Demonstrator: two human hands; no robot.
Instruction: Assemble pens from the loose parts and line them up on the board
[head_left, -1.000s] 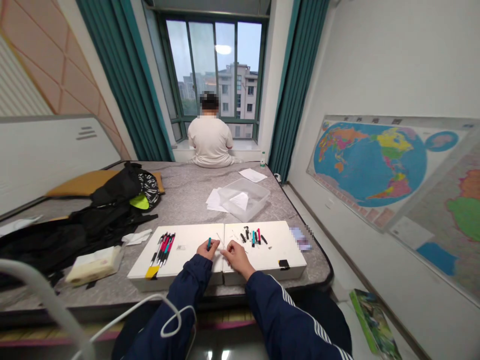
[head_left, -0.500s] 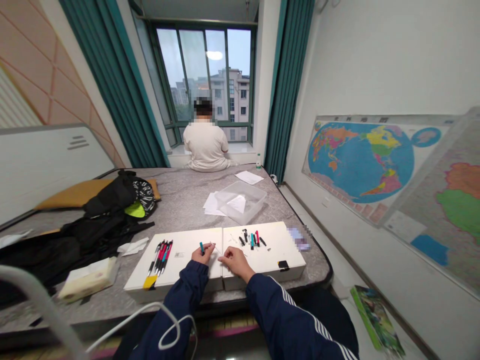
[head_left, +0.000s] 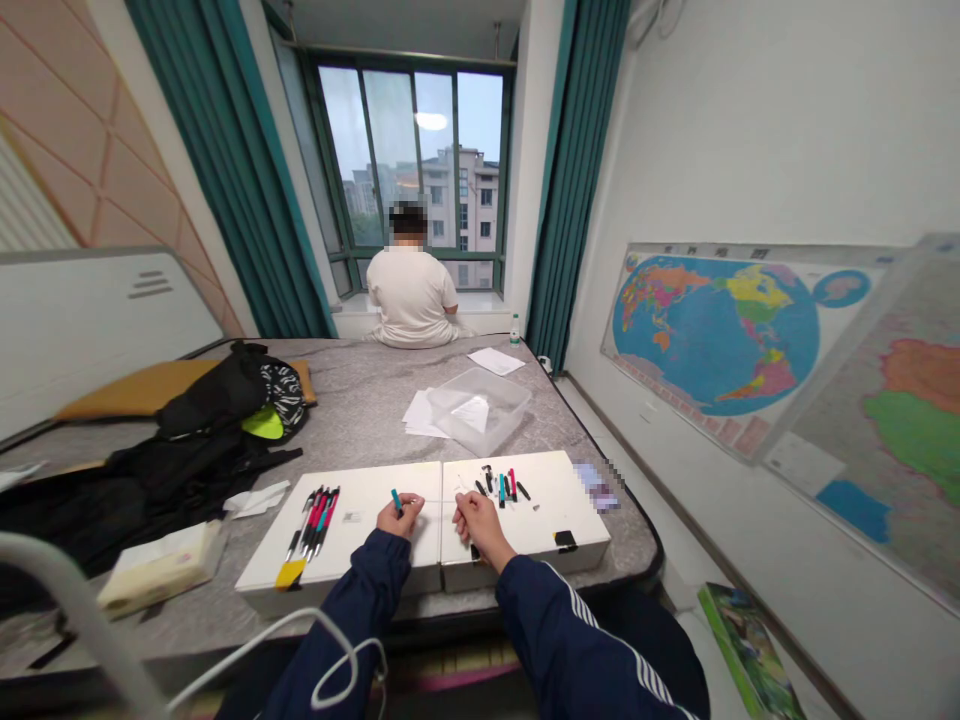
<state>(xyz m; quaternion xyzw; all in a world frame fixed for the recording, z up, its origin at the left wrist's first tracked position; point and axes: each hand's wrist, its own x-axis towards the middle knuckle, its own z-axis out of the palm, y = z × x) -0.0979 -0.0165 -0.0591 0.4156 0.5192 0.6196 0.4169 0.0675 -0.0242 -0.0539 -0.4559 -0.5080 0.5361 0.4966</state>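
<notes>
My left hand is closed round a short teal pen barrel, which sticks up above the fingers. From its fingertips a thin pale stick, likely a pen refill, reaches across to my right hand, whose fingers are pinched at the stick's other end. Both hands are over the seam between two white boxes. Behind my right hand, loose pen parts in black, teal and red lie on the right box. Several whole pens lie side by side on the left box.
Behind the boxes stands a clear plastic bin beside white papers. A tissue pack and a black backpack are at left. A white cable loops near my left sleeve. A person sits by the window.
My hands have drawn slightly apart, the right one moving right. The pale stick, slanted before, now runs nearly level between them. The view has shifted a little.
</notes>
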